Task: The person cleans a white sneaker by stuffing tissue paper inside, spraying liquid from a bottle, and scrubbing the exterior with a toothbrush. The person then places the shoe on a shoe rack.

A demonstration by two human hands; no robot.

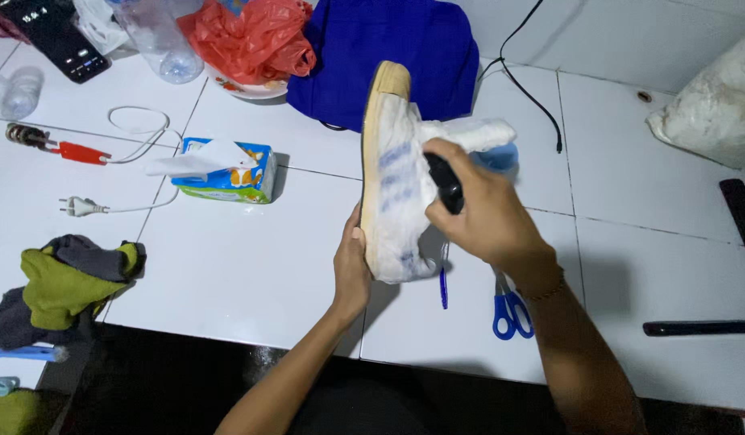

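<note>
tissue box (227,173) as landmark | blue cloth (388,48) seen up-right of it | red bag (251,36) above | blue-handled scissors (511,310) lower right | green-grey rags (66,282) lower left

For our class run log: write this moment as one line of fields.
left hand: holds white shoe by sole | right hand: presses dark brush on shoe side | below: blue scissors on white table

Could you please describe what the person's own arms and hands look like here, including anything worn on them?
Both forearms are bare, with no sleeves and no gloves. The right hand has a thin bracelet at the wrist. The left hand shows no ring, watch or band in this view.
</note>
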